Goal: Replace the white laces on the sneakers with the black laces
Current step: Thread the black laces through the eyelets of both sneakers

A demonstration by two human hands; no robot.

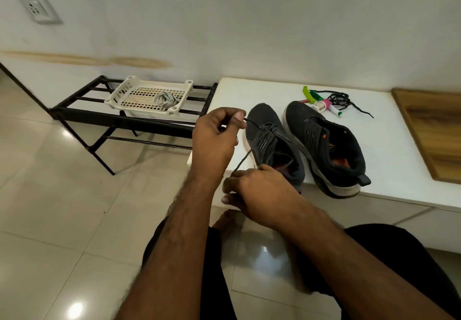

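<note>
White laces point(165, 100) lie in a basket point(124, 87) far left. Two sneakers point(272, 142) on the desk point(389, 150) point away. Both hands, left hand point(215, 136) and right hand point(252, 187), pinch a black lace point(243, 161).

From my seat at the feed, my left hand point(216, 142) covered the end of the black lace point(243, 160) it pinched, so I could not see the tip. My right hand point(252, 190) hid the lace's other end and the heel of the left sneaker point(270, 140). The small items point(321, 102) behind the right sneaker point(324, 142) were too small to identify. The wooden board point(434, 132) ran off the right edge. The pale tangle point(164, 100) in the basket point(124, 90) was too blurred to confirm as laces.
</note>
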